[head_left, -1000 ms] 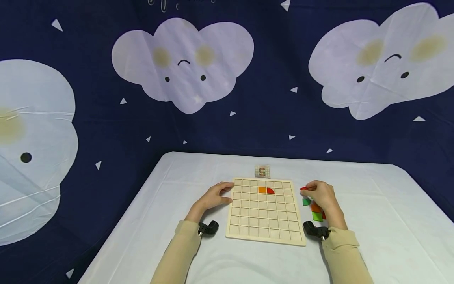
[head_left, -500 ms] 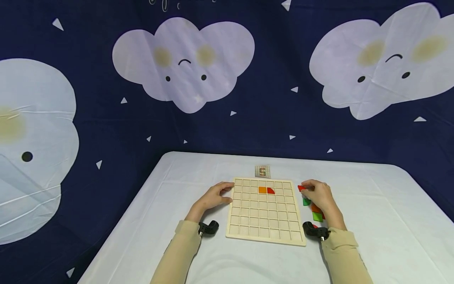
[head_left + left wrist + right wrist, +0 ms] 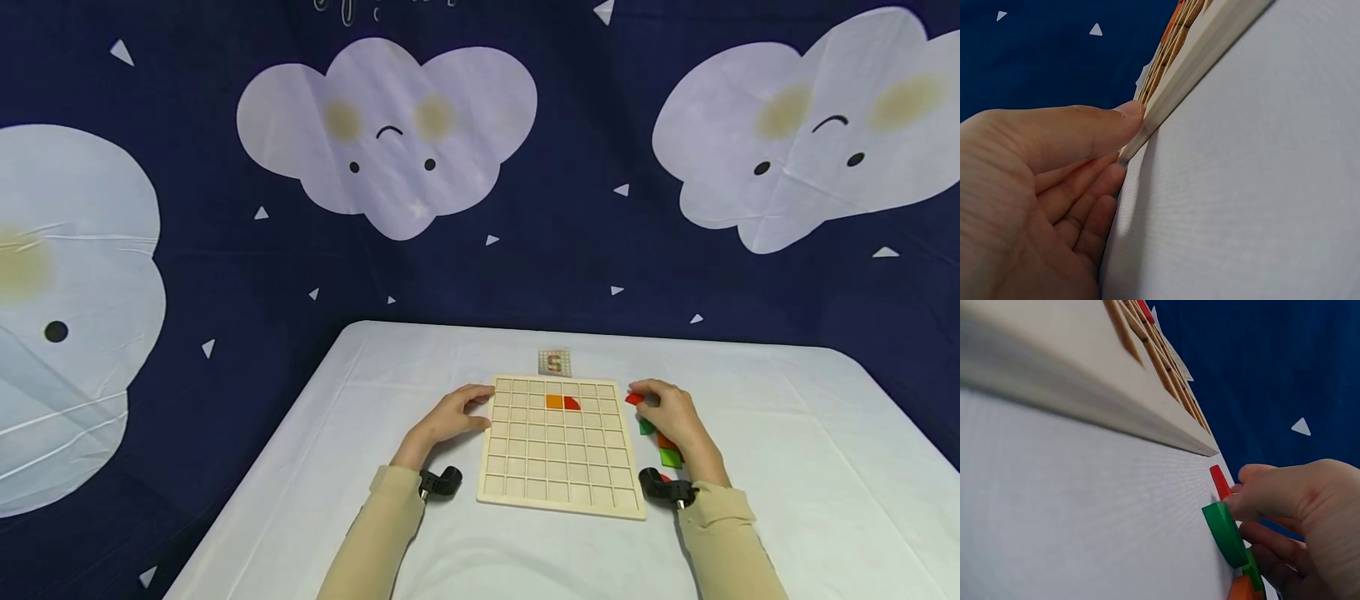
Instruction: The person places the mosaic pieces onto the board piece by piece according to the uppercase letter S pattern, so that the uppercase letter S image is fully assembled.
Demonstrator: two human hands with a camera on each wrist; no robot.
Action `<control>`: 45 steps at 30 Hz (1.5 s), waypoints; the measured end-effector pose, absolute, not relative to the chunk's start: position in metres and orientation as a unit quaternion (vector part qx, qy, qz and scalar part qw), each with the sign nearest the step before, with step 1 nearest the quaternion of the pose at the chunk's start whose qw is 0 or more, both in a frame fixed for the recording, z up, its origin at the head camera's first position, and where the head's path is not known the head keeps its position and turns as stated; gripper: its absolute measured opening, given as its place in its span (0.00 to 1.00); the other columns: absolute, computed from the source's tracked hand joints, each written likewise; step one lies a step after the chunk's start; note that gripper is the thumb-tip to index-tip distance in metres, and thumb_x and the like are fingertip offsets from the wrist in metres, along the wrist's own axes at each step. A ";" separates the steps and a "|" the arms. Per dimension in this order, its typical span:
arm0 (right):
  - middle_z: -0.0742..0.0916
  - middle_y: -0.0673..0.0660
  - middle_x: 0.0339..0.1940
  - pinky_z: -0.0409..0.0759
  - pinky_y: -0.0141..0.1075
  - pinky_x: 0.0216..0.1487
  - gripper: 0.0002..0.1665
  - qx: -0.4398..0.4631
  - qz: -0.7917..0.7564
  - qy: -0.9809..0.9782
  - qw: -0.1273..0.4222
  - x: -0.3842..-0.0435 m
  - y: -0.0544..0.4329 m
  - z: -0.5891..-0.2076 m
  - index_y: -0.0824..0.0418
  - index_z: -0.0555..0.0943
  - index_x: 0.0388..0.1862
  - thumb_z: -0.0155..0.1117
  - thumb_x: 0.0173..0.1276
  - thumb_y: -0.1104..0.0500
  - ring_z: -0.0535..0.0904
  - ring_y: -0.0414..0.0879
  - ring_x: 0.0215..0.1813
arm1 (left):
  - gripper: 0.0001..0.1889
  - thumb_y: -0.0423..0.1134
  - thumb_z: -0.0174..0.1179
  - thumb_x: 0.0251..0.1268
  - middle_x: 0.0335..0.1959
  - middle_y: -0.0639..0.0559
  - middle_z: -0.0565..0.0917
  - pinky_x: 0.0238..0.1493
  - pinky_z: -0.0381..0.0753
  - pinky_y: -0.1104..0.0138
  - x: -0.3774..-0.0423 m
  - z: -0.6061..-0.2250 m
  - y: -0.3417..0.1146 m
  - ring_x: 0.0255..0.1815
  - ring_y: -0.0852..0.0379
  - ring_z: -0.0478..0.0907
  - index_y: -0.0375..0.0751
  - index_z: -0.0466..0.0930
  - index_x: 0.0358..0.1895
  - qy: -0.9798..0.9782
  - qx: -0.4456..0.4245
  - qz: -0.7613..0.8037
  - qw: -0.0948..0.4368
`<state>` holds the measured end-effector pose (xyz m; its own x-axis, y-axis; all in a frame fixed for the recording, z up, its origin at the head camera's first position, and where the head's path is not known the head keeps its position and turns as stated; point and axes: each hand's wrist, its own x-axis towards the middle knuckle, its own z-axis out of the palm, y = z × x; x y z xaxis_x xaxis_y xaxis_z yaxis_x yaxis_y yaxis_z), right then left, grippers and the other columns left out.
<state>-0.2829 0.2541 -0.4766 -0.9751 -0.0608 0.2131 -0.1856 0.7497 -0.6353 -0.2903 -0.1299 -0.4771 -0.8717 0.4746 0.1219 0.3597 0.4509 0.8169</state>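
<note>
A pale wooden grid board (image 3: 558, 465) lies on the white table, with an orange square tile (image 3: 554, 402) and a red quarter-round tile (image 3: 572, 403) side by side in its upper cells. My left hand (image 3: 448, 414) rests against the board's left edge; its thumb (image 3: 1125, 119) and fingers touch the rim. To the right of the board, my right hand (image 3: 675, 414) pinches a red tile (image 3: 633, 399) between thumb and fingers. A green curved tile (image 3: 1225, 534) lies just below that grip, partly covered in the head view.
More loose tiles lie under and beside my right wrist: an orange one (image 3: 665, 442), a light green one (image 3: 671, 458) and a red one (image 3: 666, 478). A small pattern card (image 3: 554, 362) showing an S-like figure sits behind the board. A dark cloud-print cloth (image 3: 480, 283) hangs beyond the table.
My right hand has shifted slightly left toward the board, carrying the red tile with it. The left hand and the board have stayed put.
</note>
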 end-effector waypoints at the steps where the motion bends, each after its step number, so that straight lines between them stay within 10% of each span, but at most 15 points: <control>1: 0.81 0.67 0.52 0.70 0.56 0.55 0.21 0.065 0.348 -0.931 0.086 -0.283 0.254 -0.477 0.67 0.79 0.53 0.62 0.60 0.66 0.73 0.63 0.53 | 0.30 0.29 0.66 0.55 0.58 0.42 0.74 0.61 0.68 0.56 -0.290 -0.477 -0.130 0.57 0.46 0.70 0.32 0.70 0.63 0.850 0.244 0.463 0.063; 20: 0.81 0.68 0.52 0.67 0.59 0.57 0.19 0.059 0.341 -0.934 0.087 -0.285 0.257 -0.480 0.67 0.79 0.53 0.62 0.62 0.65 0.72 0.64 0.55 | 0.30 0.29 0.66 0.55 0.57 0.42 0.74 0.61 0.68 0.57 -0.289 -0.476 -0.130 0.57 0.47 0.71 0.33 0.70 0.63 0.853 0.243 0.457 0.062; 29: 0.81 0.68 0.49 0.64 0.58 0.58 0.34 0.050 0.348 -0.931 0.098 -0.286 0.255 -0.481 0.71 0.74 0.56 0.72 0.57 0.52 0.69 0.65 0.56 | 0.30 0.28 0.66 0.55 0.58 0.42 0.74 0.60 0.69 0.57 -0.288 -0.474 -0.129 0.56 0.48 0.71 0.32 0.70 0.63 0.856 0.242 0.453 0.063; 45: 0.82 0.67 0.50 0.69 0.56 0.56 0.22 0.089 0.353 -0.925 0.110 -0.286 0.256 -0.484 0.67 0.78 0.54 0.67 0.61 0.63 0.74 0.63 0.54 | 0.29 0.29 0.65 0.56 0.57 0.43 0.74 0.61 0.69 0.57 -0.288 -0.474 -0.129 0.56 0.48 0.71 0.32 0.70 0.63 0.855 0.242 0.454 0.062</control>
